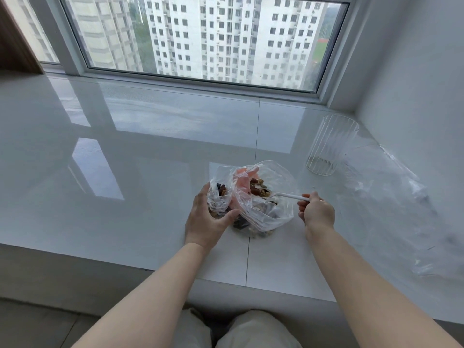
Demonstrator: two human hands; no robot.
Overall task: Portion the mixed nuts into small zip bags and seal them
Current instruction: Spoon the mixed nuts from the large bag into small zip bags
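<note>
Both hands busy: left hand (204, 218) grips small bag (218, 197), right hand (316, 209) pinches spoon (285, 196); a slack bag mouth could spill nuts (258, 188)

High-rise flat: glossy tiled window ledge (150, 151), apartment towers (226, 36) outside window (82, 59).

A large clear bag (266, 212) of mixed nuts (258, 188) sits open on the white sill, a small clear zip bag (218, 197) holding a few nuts touching its left side
</note>
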